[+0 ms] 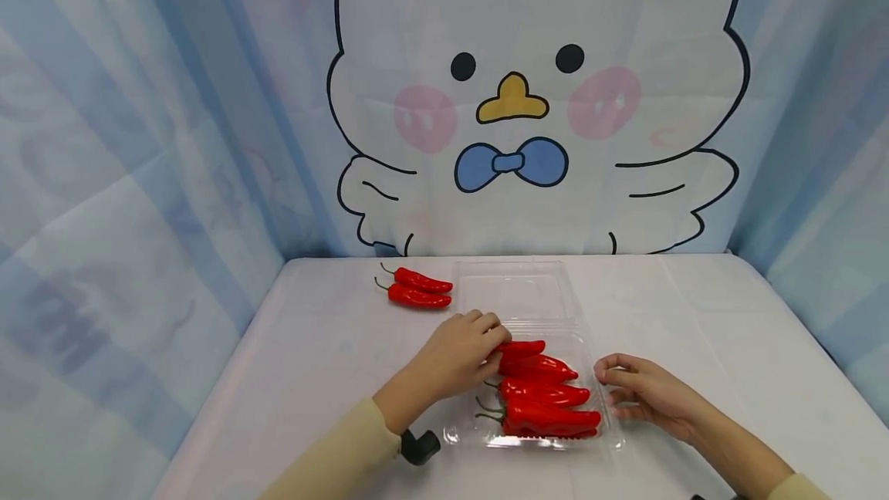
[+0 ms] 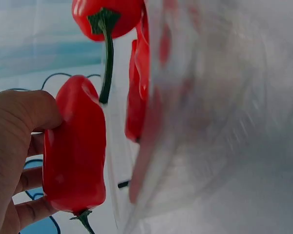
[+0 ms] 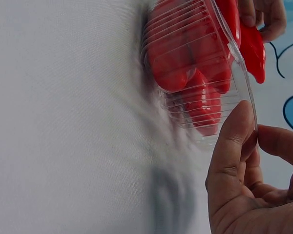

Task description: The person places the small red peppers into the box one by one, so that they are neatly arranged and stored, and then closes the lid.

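So we've got our left hand (image 2: 14,141) pinching a red pepper (image 2: 75,156), thumb (image 2: 41,109) on its near face, fingers (image 2: 34,209) round the far side, short green stem (image 2: 84,222) pointing left. Nearer and to the right we see a second red pepper (image 2: 129,22) with a long green stem (image 2: 107,63). More red peppers (image 2: 136,112) show partly beside the clear plastic container (image 2: 210,112), which is super near us and blurry. Far back we spot a printed cloth (image 2: 53,39) with dark lines and blue patches.
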`<state>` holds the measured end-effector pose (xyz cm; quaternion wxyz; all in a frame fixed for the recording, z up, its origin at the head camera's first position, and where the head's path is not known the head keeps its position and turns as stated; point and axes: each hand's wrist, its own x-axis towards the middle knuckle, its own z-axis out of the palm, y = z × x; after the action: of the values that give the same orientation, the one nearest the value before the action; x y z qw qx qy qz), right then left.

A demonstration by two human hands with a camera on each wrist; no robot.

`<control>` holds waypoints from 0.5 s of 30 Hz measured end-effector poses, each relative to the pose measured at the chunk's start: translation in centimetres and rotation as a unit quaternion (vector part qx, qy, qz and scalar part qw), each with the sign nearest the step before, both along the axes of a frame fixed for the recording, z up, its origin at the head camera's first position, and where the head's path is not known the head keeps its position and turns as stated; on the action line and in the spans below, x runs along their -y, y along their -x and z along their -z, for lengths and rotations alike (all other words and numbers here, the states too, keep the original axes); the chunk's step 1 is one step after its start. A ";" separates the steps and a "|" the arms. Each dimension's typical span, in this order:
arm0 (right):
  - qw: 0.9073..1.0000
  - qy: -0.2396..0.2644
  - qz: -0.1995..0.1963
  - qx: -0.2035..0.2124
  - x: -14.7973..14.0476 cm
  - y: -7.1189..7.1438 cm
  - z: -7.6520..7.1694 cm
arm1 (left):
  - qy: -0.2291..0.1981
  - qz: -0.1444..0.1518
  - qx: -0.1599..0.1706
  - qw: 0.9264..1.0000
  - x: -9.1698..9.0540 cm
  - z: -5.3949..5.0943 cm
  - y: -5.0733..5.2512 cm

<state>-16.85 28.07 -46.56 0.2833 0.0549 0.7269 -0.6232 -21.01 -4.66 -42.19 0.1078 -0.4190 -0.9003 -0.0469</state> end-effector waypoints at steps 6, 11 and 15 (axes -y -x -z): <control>1.000 -0.003 0.004 0.003 0.0 -0.1 0.1 | 0.008 0.043 -0.018 0.999 -1.5 0.0 -0.6; 1.000 0.002 0.002 0.005 -0.1 0.0 0.0 | 0.022 0.061 -0.008 0.998 -2.4 -0.2 -1.0; 1.000 0.004 -0.001 0.005 -0.1 0.0 0.0 | 0.031 0.068 -0.005 0.997 -3.0 -0.1 -1.3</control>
<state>-16.87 28.16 -46.57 0.2883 0.0562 0.7228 -0.6255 -19.72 -1.61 -42.09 0.0956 -0.4823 -0.8705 -0.0239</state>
